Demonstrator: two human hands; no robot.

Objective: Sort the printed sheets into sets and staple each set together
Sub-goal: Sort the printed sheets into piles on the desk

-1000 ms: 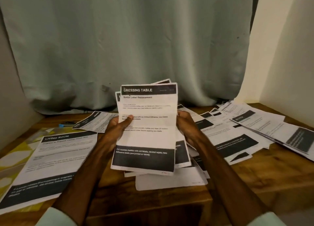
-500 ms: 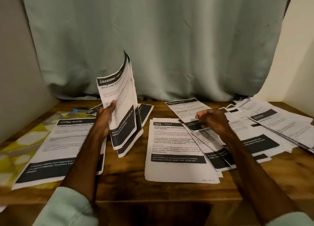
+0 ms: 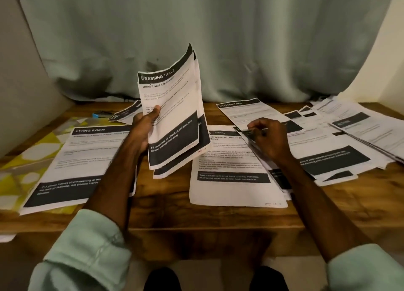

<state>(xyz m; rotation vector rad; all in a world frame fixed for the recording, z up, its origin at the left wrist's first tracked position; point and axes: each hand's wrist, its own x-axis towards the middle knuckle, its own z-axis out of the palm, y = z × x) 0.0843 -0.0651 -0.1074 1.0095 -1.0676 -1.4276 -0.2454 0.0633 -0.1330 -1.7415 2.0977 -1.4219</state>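
Looks like the sorting step to me, no stapling yet. On the far left a LIVING ROOM sheet [image 3: 83,159] lies flat on the table [image 3: 175,209]. The left hand [image 3: 142,133] grips a thin DRESSING TABLE set [image 3: 172,115], thumb on the front page, held upright. Then there's the right hand [image 3: 270,137], fingers curled, pinching the edge of a dark-headed sheet [image 3: 246,133] among the loose sheets [image 3: 349,150] fanned out rightward. Next up, probably: lift it clear without dragging its neighbours and check the header against the set.
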